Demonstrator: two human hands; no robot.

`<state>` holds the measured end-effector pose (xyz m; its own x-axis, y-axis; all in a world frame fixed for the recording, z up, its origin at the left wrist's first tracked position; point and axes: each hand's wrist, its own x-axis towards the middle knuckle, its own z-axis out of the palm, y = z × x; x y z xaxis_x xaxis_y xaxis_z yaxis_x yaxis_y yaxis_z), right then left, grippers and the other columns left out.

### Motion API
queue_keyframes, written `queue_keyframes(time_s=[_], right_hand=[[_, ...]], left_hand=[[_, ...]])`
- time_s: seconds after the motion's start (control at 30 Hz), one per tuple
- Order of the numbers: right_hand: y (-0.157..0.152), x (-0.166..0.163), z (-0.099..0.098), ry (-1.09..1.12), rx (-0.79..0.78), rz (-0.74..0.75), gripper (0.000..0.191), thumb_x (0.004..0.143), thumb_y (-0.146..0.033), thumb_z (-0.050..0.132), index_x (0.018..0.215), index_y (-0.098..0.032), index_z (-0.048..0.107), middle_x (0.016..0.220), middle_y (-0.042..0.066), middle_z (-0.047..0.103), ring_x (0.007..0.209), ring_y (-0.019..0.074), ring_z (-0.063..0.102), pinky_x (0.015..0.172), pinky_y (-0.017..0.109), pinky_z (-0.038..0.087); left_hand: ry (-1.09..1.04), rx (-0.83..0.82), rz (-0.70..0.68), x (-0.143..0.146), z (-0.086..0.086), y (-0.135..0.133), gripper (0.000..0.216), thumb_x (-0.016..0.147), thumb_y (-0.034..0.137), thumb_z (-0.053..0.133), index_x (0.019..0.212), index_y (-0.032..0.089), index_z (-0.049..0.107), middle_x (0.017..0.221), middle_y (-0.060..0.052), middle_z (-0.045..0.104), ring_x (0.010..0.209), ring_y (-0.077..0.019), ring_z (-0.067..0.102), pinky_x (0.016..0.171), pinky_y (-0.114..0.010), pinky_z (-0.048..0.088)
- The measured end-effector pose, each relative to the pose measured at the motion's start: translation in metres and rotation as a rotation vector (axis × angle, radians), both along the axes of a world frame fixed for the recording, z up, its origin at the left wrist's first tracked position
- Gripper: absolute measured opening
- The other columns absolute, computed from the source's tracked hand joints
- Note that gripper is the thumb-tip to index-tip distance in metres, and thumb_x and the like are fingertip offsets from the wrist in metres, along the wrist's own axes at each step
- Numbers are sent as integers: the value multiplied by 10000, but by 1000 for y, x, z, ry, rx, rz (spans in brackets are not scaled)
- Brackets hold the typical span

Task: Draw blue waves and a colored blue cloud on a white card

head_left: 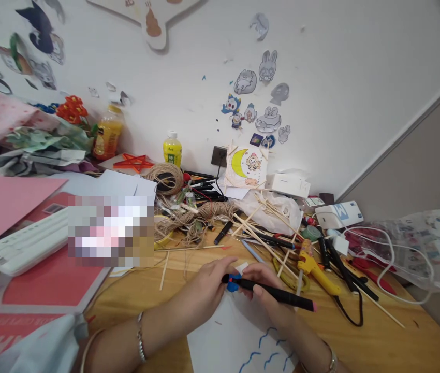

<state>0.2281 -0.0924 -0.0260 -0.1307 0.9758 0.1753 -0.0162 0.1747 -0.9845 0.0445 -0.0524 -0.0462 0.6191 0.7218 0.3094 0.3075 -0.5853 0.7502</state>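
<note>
My right hand (pixel 268 292) is closed around a black marker (pixel 282 294) with a pink end, which slants across in front of my fingers. A small blue piece (pixel 233 285) with a bit of red on it sits between my hands, behind the marker's dark left end. My left hand (pixel 206 290) is curled at that piece and seems to grip it, its thumb partly hidden. Some white shows above the piece, too small to make out. Beneath both hands lies a white sheet of paper (pixel 220 336) with blue wavy lines.
A yellow glue gun (pixel 319 269) with a black cord lies right of my hands. Behind are thin wooden sticks (pixel 251 220), twine (pixel 167 178), several pens and a plastic bag (pixel 282 212). At left are a white power strip (pixel 22 243) and pink paper (pixel 6 207). Bottles (pixel 172 149) stand by the wall.
</note>
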Motion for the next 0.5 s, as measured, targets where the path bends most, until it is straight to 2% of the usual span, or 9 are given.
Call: queue_keyframes(time_s=[0.1, 0.17, 0.23, 0.33, 0.43, 0.5], right_hand=[[-2, -3, 4, -53, 36, 50, 420, 741, -631, 619, 858, -229, 579, 726, 29, 609, 641, 187, 547, 577, 298, 429], [-3, -4, 5, -74, 54, 59, 423, 757, -643, 589, 821, -225, 561, 704, 14, 571, 638, 177, 518, 585, 291, 418], [-3, -2, 2, -99, 52, 48, 440, 778, -661, 548, 801, -221, 554, 689, 5, 532, 632, 174, 484, 586, 290, 398], [-2, 2, -5, -132, 43, 10, 468, 805, -684, 487, 783, -221, 552, 656, -9, 480, 606, 170, 433, 579, 292, 360], [-4, 6, -9, -227, 65, 18, 532, 840, -700, 384, 658, -219, 520, 616, -12, 437, 594, 171, 409, 580, 290, 329], [-6, 8, -11, -298, 56, 49, 589, 859, -704, 310, 590, -216, 500, 599, -7, 424, 590, 172, 408, 580, 291, 320]], left_hand=[[28, -12, -32, 0, -1, -3, 490, 856, 108, 430, 1323, 257, 416, 1252, -64, 577, 1141, -203, 525, 986, -371, 415], [17, -15, -44, -1, 0, -2, 452, 881, 133, 446, 1314, 260, 435, 1241, -62, 580, 1114, -195, 541, 962, -345, 430], [5, 22, -12, -2, 3, 0, 355, 910, 198, 475, 1263, 239, 482, 1174, -67, 609, 1056, -196, 564, 917, -322, 447], [101, 171, 4, -4, 10, 5, 190, 924, 335, 511, 1012, 193, 601, 966, -70, 646, 908, -215, 583, 800, -312, 463], [244, 317, -13, -6, 19, 3, 302, 950, 398, 437, 821, 171, 588, 810, -73, 623, 781, -223, 562, 703, -321, 442], [276, 313, -32, -6, 24, -3, 311, 959, 389, 406, 800, 171, 560, 797, -75, 619, 747, -219, 554, 678, -316, 431]])
